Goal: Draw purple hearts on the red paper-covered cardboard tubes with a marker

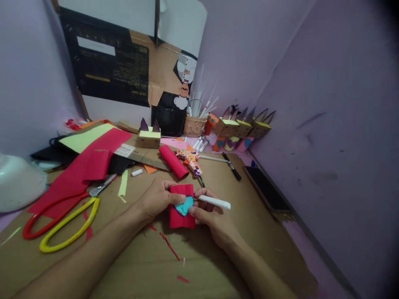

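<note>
On my head feed, the left hand (157, 198) pinches the red paper (182, 223) at its left edge, thumb on the blue piece (187, 206) lying over it. The right hand (216, 219) grips the paper's right side, thumb by the blue piece, with a white marker (218, 202) held across its fingers. All this sits in the near middle, above the cardboard (149, 265); far behind is a red tube (174, 161), at left the scissors (93, 192). I judge the step as lining up the blue shape, perhaps for tracing; that calls for pinning it with my left thumb while freeing the marker.
</note>
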Demonstrator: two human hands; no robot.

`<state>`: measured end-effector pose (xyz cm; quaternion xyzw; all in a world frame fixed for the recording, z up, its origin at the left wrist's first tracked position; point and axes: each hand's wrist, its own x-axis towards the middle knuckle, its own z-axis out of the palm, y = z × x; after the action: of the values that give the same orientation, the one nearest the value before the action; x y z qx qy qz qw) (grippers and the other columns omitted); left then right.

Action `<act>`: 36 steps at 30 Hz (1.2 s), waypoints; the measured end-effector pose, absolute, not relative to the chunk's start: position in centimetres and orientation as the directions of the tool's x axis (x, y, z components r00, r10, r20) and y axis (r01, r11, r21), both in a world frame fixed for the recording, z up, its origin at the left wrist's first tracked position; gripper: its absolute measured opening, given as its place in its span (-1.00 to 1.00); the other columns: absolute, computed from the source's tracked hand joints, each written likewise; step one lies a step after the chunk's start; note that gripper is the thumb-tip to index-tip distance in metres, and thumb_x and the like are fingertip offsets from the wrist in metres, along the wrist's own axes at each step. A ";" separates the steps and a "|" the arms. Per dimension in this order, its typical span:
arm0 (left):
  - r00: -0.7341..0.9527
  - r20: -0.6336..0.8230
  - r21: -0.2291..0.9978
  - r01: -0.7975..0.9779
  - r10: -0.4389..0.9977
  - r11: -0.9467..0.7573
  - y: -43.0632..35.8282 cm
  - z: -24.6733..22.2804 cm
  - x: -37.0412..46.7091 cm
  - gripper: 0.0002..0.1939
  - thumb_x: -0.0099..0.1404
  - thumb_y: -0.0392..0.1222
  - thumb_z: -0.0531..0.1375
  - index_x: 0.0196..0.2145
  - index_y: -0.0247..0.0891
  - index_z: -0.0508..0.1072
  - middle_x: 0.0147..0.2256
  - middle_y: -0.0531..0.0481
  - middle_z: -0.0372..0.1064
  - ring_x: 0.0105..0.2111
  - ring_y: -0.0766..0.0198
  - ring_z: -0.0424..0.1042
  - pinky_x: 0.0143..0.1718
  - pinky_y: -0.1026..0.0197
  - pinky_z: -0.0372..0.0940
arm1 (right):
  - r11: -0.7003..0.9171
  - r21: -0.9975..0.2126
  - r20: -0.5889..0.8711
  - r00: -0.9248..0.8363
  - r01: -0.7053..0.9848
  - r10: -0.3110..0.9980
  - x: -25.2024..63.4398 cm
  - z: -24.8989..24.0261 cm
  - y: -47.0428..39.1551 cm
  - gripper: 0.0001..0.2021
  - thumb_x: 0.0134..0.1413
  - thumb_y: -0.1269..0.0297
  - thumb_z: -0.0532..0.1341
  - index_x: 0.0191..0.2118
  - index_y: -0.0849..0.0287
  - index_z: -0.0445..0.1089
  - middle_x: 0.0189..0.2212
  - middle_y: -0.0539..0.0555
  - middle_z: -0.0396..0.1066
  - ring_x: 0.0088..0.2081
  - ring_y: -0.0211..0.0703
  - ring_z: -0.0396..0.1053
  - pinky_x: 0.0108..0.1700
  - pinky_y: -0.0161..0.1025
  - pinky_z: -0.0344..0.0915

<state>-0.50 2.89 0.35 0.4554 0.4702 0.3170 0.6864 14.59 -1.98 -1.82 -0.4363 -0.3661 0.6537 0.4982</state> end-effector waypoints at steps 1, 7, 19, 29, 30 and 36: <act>0.356 -0.360 0.924 0.005 0.862 0.384 2.8 0.3 -0.4 -0.83 -0.27 -0.26 0.29 -0.62 -0.35 0.41 -0.65 0.05 0.36 -0.64 0.38 0.26 -0.56 0.31 0.14 | -0.219 -0.924 -0.193 -0.111 -0.315 0.975 14.5 -1.9 -1.9 -0.66 -0.36 0.40 0.33 -0.39 0.13 0.18 -0.67 -0.19 0.24 -0.66 -0.43 0.12 -0.62 -0.46 0.07; 0.356 -0.367 0.924 0.035 0.860 0.380 2.6 -0.1 0.0 -0.83 -0.26 -0.25 0.30 -0.63 -0.35 0.41 -0.64 0.05 0.37 -0.62 0.37 0.27 -0.54 0.31 0.17 | -0.142 -0.955 -0.135 -0.047 -0.262 0.990 14.0 -1.9 -1.7 -0.69 -0.40 0.46 0.24 -0.42 0.14 0.15 -0.66 -0.21 0.17 -0.62 -0.45 0.06 -0.58 -0.47 0.00; 0.421 -0.403 0.892 -0.020 0.813 0.452 2.1 0.1 0.3 -0.69 -0.26 -0.27 0.36 -0.44 -0.37 0.49 -0.52 -0.01 0.46 -0.52 0.30 0.38 -0.44 0.29 0.27 | -0.098 -0.963 -0.104 0.010 -0.252 0.995 14.3 -2.4 -1.5 -0.70 -0.38 0.44 0.22 -0.40 0.13 0.15 -0.65 -0.20 0.17 -0.63 -0.43 0.06 -0.60 -0.46 0.00; 0.364 -0.377 0.909 -0.032 0.852 0.416 2.0 -0.3 0.5 -0.79 -0.26 -0.35 0.27 -0.54 -0.39 0.44 -0.61 0.04 0.38 -0.61 0.37 0.27 -0.52 0.31 0.21 | -0.047 -0.971 -0.041 -0.031 -0.235 0.999 14.2 -2.4 -1.7 -0.71 -0.32 0.46 0.23 -0.39 0.14 0.16 -0.62 -0.17 0.21 -0.60 -0.41 0.11 -0.59 -0.46 0.04; 0.377 -0.368 0.913 -0.025 0.850 0.406 2.0 -0.3 0.5 -0.79 -0.24 -0.33 0.28 -0.52 -0.39 0.44 -0.60 0.04 0.38 -0.60 0.37 0.27 -0.52 0.31 0.21 | -0.040 -0.972 -0.035 -0.027 -0.231 0.999 14.3 -2.4 -1.7 -0.71 -0.33 0.47 0.23 -0.39 0.13 0.16 -0.62 -0.17 0.21 -0.60 -0.41 0.11 -0.59 -0.47 0.03; 0.401 -0.301 0.947 0.023 0.865 0.319 1.9 -0.3 0.6 -0.75 -0.22 -0.20 0.33 -0.56 -0.37 0.40 -0.64 0.10 0.28 -0.61 0.41 0.19 -0.57 0.35 0.12 | -0.043 -0.976 -0.034 -0.046 -0.215 0.998 14.3 -2.6 -1.7 -0.70 -0.34 0.46 0.23 -0.38 0.12 0.14 -0.64 -0.20 0.17 -0.63 -0.42 0.07 -0.60 -0.46 0.01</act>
<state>0.62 1.91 -0.33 0.4933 0.4502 0.3114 0.6760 14.25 -1.71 -2.59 -0.4415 -0.4434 0.5715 0.5309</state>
